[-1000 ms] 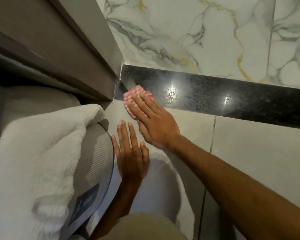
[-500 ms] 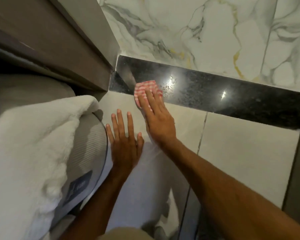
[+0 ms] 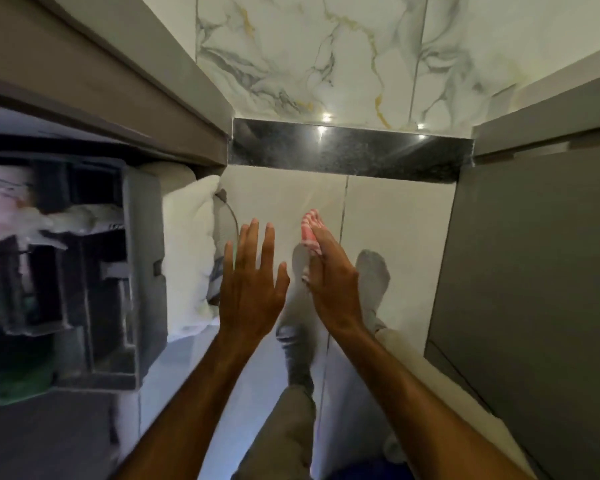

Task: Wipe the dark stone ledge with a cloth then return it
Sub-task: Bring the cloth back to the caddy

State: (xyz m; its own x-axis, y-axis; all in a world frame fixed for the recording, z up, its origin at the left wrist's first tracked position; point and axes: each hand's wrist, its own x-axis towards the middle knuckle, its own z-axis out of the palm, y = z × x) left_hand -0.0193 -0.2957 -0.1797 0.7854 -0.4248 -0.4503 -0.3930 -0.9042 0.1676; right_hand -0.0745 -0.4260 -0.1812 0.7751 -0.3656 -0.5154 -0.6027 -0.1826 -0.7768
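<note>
The dark speckled stone ledge (image 3: 350, 155) runs across the far end of a narrow gap, under a white marble wall. My right hand (image 3: 329, 278) is well short of it, over the pale floor, and holds a pink-and-white checked cloth (image 3: 310, 230) that sticks out past the fingertips. My left hand (image 3: 252, 282) hovers beside it with its fingers spread and nothing in it. Neither hand touches the ledge.
A grey cabinet (image 3: 534, 271) walls in the right side. On the left are a brown cabinet front (image 3: 101, 88), an open grey compartment (image 3: 84, 271) and a white towel (image 3: 191, 244). My grey-socked feet (image 3: 373, 278) stand on the pale tiled floor (image 3: 395, 237).
The right hand has lifted the cloth off the ledge and pulled back toward me. The view has backed away and now shows the whole ledge and both cabinets.
</note>
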